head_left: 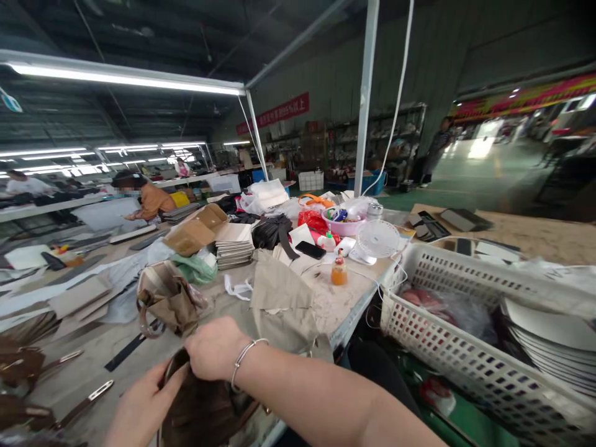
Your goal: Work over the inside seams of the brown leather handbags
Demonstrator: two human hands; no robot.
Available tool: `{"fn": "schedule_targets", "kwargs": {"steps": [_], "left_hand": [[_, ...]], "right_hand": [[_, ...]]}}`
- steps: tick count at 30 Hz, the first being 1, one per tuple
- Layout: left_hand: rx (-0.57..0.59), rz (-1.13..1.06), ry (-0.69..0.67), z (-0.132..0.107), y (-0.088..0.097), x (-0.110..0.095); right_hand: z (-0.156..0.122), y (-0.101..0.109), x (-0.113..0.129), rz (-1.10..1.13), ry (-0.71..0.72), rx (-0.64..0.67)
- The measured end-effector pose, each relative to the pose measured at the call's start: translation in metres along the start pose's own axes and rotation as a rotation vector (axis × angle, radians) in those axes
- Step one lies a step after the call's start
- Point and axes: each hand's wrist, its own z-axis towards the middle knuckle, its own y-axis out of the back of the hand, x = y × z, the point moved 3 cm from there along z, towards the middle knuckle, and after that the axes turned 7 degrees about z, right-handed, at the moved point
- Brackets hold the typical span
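Fingers of my left hand point(144, 397) and right hand point(214, 347) close on the edge of a dark brown bag point(200, 406), left of the white basket point(433, 344), as I watch from afar. Also left of the basket, a lighter brown bag point(174, 307) stands on the worktable point(326, 304); nearer the basket sits a bottle of orange liquid point(339, 275).

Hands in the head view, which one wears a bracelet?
Your right hand, curled at the top of the dark brown bag: a silver bangle circles its wrist, while none shows on the left hand.
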Motion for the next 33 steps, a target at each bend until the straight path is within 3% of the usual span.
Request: {"fn": "schedule_targets", "kwargs": {"steps": [3,7,14,17,22,28,31,33], "left_hand": [[0.047,-0.049,0.068,-0.001,-0.007,-0.003],[0.085,-0.025,0.048,-0.004,-0.006,-0.006],[0.050,0.177,-0.021,-0.031,0.043,-0.013],[0.095,0.166,-0.065,-0.040,0.045,-0.021],[0.112,0.079,-0.043,-0.041,0.024,-0.034],[0.162,0.033,-0.057,-0.036,0.018,-0.038],[0.182,0.052,-0.017,-0.037,0.019,-0.035],[0.170,0.050,0.029,-0.038,0.020,-0.032]], "right_hand": [[0.003,-0.001,-0.002,-0.023,0.001,-0.011],[0.004,0.000,0.001,-0.062,0.040,-0.025],[-0.004,0.022,0.036,-0.103,0.138,-0.031],[-0.012,0.015,0.040,-0.115,0.124,-0.029],[-0.021,-0.005,0.016,-0.111,0.011,-0.100],[-0.018,-0.004,-0.005,-0.007,-0.099,-0.158],[-0.018,-0.004,-0.021,0.100,-0.035,-0.088],[-0.017,-0.008,-0.047,0.257,0.048,-0.015]]}}
